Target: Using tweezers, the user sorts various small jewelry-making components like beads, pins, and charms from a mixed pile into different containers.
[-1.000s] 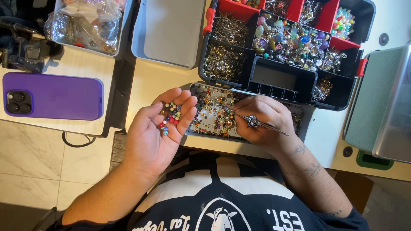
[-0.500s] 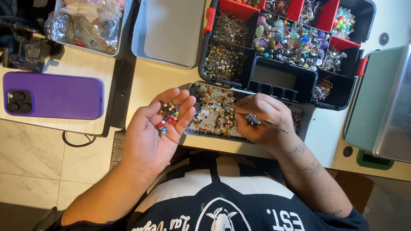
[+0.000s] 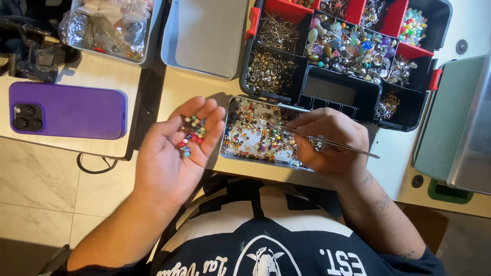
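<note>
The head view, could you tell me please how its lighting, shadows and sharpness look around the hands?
Head view: even overhead light, sharp throughout; the left hand throws a soft shadow on the table; the beads in its palm are crisp; glare glints off the tweezers in the right hand and off the tray; the far organizer bends slightly toward the frame edge.

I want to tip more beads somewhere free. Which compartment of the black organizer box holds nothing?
The rectangular front compartment of the organizer box, just behind the small bead tray. Only its bare black floor shows; the other compartments in view hold pins, metal findings or beads.
</note>
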